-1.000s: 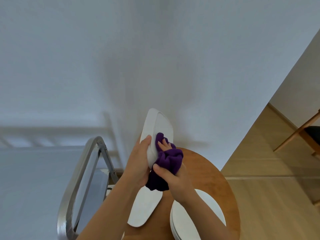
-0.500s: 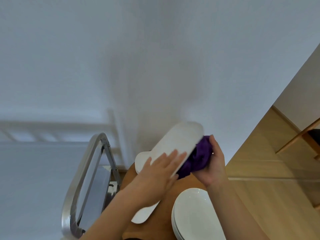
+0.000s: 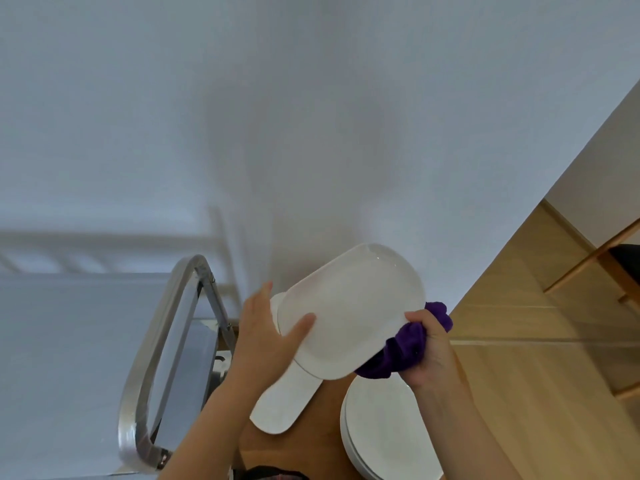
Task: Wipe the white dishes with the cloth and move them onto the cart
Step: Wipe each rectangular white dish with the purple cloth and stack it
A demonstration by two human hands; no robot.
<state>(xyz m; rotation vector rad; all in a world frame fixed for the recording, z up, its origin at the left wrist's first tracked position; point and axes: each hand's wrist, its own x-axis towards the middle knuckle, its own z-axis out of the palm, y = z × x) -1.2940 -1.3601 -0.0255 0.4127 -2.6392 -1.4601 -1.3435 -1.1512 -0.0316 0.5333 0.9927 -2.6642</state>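
Note:
A white oblong dish (image 3: 349, 310) is held above the round wooden table (image 3: 329, 400), tilted with its face towards me. My left hand (image 3: 266, 334) grips its left edge, thumb on the face. My right hand (image 3: 427, 351) holds a bunched purple cloth (image 3: 405, 348) against the dish's lower right edge and underside. A second white oblong dish (image 3: 284, 403) lies on the table under the first. A stack of round white plates (image 3: 381, 431) sits at the table's right side. The cart's metal handle (image 3: 166, 348) and grey top (image 3: 62, 375) stand to the left.
A white wall (image 3: 311, 116) rises just behind the table and cart. Wooden floor (image 3: 536, 358) spreads to the right, where a wooden chair (image 3: 609, 265) stands at the frame edge.
The dish has turned from edge-on to face-up towards me. My right hand has carried the cloth from the dish's face round to its lower right edge and underside.

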